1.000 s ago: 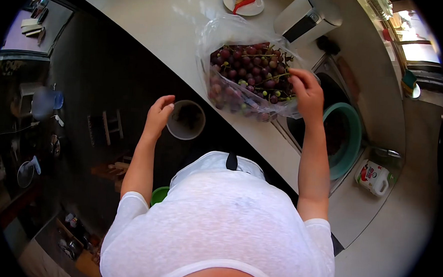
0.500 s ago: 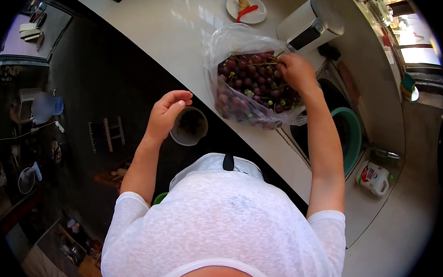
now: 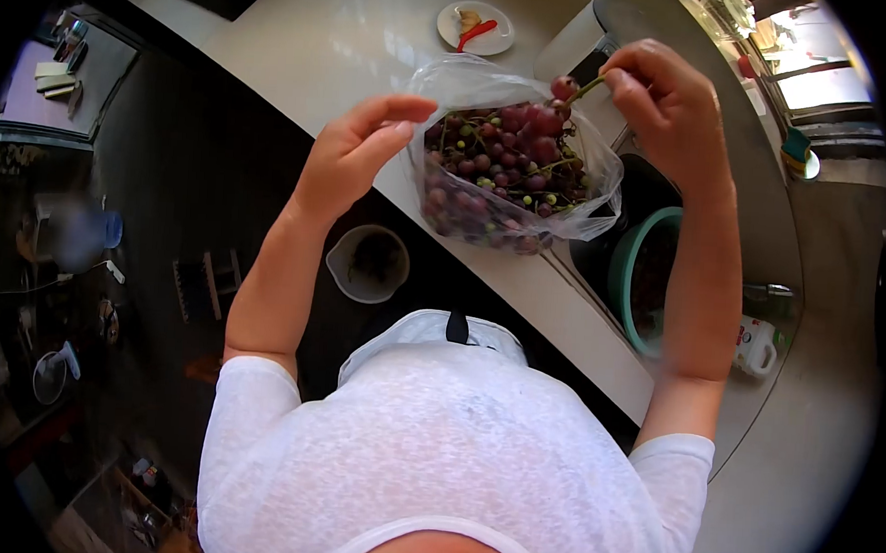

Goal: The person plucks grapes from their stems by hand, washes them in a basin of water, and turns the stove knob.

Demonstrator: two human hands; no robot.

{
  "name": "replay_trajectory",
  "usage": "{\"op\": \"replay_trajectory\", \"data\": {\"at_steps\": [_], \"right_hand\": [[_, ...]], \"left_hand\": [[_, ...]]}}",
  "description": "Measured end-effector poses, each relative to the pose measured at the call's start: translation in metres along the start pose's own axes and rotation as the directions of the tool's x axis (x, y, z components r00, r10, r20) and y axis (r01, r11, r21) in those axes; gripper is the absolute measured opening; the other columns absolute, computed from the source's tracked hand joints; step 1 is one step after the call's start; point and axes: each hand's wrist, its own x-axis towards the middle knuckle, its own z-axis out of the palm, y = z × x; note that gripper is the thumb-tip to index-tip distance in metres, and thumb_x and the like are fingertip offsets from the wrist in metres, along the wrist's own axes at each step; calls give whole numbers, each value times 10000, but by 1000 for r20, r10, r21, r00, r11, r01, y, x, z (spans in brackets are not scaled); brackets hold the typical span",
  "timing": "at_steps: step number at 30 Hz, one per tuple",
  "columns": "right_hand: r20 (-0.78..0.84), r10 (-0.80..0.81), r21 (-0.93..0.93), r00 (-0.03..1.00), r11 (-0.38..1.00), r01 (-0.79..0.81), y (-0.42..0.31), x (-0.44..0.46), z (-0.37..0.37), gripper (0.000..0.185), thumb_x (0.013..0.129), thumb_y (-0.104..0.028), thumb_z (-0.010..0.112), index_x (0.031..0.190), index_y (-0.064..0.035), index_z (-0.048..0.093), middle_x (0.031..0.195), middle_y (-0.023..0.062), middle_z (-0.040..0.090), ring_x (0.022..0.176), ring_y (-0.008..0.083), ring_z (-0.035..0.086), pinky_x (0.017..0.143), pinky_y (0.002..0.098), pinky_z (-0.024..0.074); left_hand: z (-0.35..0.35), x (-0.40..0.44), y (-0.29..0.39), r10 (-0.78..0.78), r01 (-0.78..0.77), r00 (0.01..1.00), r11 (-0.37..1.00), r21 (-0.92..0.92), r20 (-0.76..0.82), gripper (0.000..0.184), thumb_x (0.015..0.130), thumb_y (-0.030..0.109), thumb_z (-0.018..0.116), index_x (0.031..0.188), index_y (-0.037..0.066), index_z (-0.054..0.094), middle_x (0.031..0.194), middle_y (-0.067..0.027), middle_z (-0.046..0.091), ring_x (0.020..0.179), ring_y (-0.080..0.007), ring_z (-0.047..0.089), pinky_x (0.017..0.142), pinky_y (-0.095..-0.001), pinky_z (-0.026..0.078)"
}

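Note:
My right hand [image 3: 667,108] pinches the green stem of a bunch of grapes [image 3: 545,122], raised over the mouth of a clear plastic bag [image 3: 591,222]. Dark red grapes [image 3: 481,163], with a few small green ones among them, fill the bag on the counter. Just left of the bag, my left hand [image 3: 354,157] hangs in the air with its thumb and fingers apart, holding nothing. Its fingertips come near the bag's left rim.
A teal basin [image 3: 621,276] with dark contents sits in the sink at right, near a white jug [image 3: 756,346]. Behind the bag are a plate [image 3: 492,41] with a red pepper and a white bin [image 3: 580,43]. Below the counter edge stands a pale bucket [image 3: 387,292].
My right hand has lifted the bunch up out of the bag and moved right. My left hand has risen toward the bag's left side.

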Motion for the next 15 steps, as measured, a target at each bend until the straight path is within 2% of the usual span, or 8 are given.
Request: {"op": "replay_trajectory", "data": {"at_steps": [2, 3, 6, 7, 8, 10, 12, 15], "right_hand": [[-56, -53, -13, 997, 999, 53, -6, 3, -14, 150, 804, -171, 569, 809, -22, 589, 697, 65, 549, 564, 122, 532, 537, 258, 429], [-54, 150, 52, 987, 988, -147, -28, 4, -19, 145, 831, -137, 505, 840, -17, 584, 684, 8, 535, 619, 61, 473, 571, 213, 390], [-102, 151, 246, 983, 962, -122, -27, 8, -33, 166, 840, -161, 493, 847, -30, 595, 702, 7, 560, 621, 64, 489, 564, 215, 389], [-122, 127, 309, 984, 947, -84, -23, 9, -35, 193, 860, -199, 495, 872, -37, 599, 734, 6, 582, 615, 57, 491, 544, 204, 379], [-129, 124, 308, 984, 948, -79, -25, 10, -37, 193, 860, -199, 495, 872, -37, 599, 734, 6, 582, 615, 57, 491, 544, 204, 379], [-59, 316, 601, 947, 769, -219, -35, 16, -39, 221, 845, -226, 482, 765, -35, 560, 646, 51, 560, 546, 107, 531, 520, 233, 455], [-103, 259, 628, 960, 765, -139, -39, 15, -37, 220, 839, -218, 488, 752, -29, 559, 637, 47, 552, 531, 98, 513, 501, 228, 431], [-118, 267, 723, 956, 683, -101, -37, 14, -36, 239, 840, -226, 472, 749, -21, 555, 636, 53, 552, 530, 108, 519, 495, 224, 432]], "left_hand": [[10, 14, 16, 49, -52, 994, 998, 24, 96, 332, 857, 148, 474, 1141, -13, 531, 1149, -108, 561, 1099, -181, 496, 932, -316, 364], [14, 20, 22, 64, -71, 986, 997, 40, 155, 398, 881, 263, 447, 1174, 4, 515, 1207, -109, 523, 1152, -186, 454, 950, -325, 344], [27, 40, 17, 120, -92, 969, 987, -135, 216, 503, 893, 390, 393, 1229, 25, 475, 1248, -111, 491, 1175, -189, 433, 947, -330, 345], [32, 46, 16, 87, -54, 969, 988, -145, 231, 615, 888, 508, 321, 1280, 45, 420, 1281, -116, 459, 1192, -196, 415, 944, -338, 344], [39, 48, 16, 92, -60, 968, 988, -142, 234, 615, 888, 508, 321, 1280, 45, 420, 1281, -116, 459, 1192, -196, 415, 944, -338, 344], [50, 53, 17, 76, 76, 958, 861, -504, 275, 628, 882, 535, 336, 1281, 56, 416, 1235, -99, 485, 1180, -199, 411, 963, -345, 324], [58, 55, 16, 53, 129, 948, 836, -533, 314, 696, 857, 598, 322, 1294, 61, 393, 1228, -109, 485, 1157, -214, 439, 939, -360, 365], [72, 48, 26, 52, 300, 896, 662, -687, 442, 677, 859, 584, 334, 1283, 60, 399, 1201, -110, 501, 1062, -227, 518, 883, -395, 426]]}}
